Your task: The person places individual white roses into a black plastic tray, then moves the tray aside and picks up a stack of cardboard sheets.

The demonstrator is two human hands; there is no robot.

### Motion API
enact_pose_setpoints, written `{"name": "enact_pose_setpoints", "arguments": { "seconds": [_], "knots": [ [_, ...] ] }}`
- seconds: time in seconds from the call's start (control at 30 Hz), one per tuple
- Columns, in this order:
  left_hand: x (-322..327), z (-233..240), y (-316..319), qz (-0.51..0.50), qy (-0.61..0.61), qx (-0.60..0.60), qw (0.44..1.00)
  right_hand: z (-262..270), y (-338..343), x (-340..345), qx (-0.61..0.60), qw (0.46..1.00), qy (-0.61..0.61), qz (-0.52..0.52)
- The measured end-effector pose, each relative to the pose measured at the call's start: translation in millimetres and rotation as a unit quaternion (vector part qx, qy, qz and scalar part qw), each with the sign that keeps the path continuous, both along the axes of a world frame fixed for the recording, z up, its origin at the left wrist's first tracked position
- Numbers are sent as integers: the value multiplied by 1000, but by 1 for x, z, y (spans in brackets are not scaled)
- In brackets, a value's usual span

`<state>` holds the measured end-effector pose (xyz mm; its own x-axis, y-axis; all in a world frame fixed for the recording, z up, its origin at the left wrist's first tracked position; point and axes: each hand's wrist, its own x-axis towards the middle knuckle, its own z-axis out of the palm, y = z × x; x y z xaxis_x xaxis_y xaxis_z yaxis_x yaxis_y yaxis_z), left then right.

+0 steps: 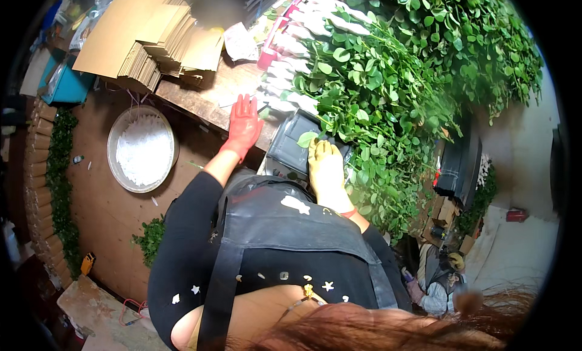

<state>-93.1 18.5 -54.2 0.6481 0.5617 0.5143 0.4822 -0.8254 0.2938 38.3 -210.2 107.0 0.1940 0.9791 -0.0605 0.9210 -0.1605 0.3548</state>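
Note:
My left hand (244, 123), in a red rubber glove, lies at the front edge of a wooden workbench (191, 98), fingers extended and nothing in them. My right hand (325, 162) wears a yellowish glove and rests by a dark grey plastic tray (293, 139). Its fingertips are close to a single green leaf (307, 139); whether they grip anything is not clear. Just beyond them lie leafy green stems (363, 82) in a thick heap, with white-wrapped heads (291, 59) lined up at their left ends.
Stacked cardboard sheets (136, 37) and a pink plastic rack (271, 50) occupy the bench. A round tub (173, 164) of white pieces stands on the floor at left, near a teal bin (68, 80). Wrapped bundles (41, 178) line the far left. Another person (436, 282) is at lower right.

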Motion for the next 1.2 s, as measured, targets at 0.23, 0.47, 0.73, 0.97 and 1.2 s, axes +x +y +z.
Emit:
{"name": "enact_pose_setpoints", "arguments": {
  "seconds": [0.23, 0.47, 0.73, 0.97, 1.2],
  "knots": [
    [38, 13, 55, -18, 352, -160, 922, 2, 3, 1, 57, 997, 41, 16],
    [-37, 69, 26, -87, 59, -832, 545, -3, 3, -4, 35, 997, 51, -44],
    [-43, 107, -12, -100, 63, -699, 706, -6, 1, -6, 11, 998, 33, -47],
    [-23, 161, 19, -205, 303, -378, 851, -3, 2, -4, 15, 999, 34, -34],
    [-8, 180, 24, -234, 420, -340, 809, -7, 0, -3, 9, 999, 18, -33]
  ]
}}
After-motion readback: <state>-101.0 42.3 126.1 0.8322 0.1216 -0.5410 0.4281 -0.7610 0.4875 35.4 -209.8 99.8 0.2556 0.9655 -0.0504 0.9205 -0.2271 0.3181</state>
